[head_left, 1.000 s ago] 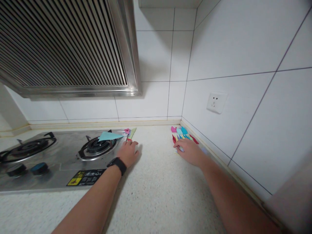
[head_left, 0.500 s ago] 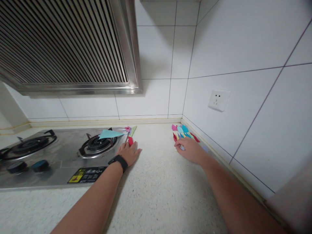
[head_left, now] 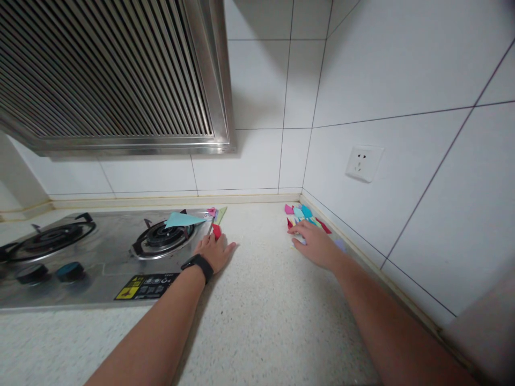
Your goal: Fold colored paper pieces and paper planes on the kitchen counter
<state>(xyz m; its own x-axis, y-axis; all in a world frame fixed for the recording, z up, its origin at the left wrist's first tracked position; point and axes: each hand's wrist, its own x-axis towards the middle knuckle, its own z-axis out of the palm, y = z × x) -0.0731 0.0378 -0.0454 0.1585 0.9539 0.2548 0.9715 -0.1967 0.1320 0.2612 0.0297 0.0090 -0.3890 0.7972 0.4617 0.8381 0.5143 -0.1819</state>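
Note:
My left hand, with a black watch on the wrist, lies flat with fingers spread at the right edge of the gas stove. Just past its fingertips is a red folded paper piece. Behind that lie a green paper piece and a pink one. My right hand rests low over a group of colourful paper pieces in the corner, thumb and forefinger apart. It partly covers them, and I make out nothing held in it. A red piece shows by its fingertips.
A light blue paper cone or folded triangle lies on the right burner. The range hood overhangs the stove. A tiled wall with a power socket bounds the speckled counter on the right.
My right hand's thumb and forefinger have parted from a closer pinch. The left hand stays in about the same place. The whole view has shifted slightly.

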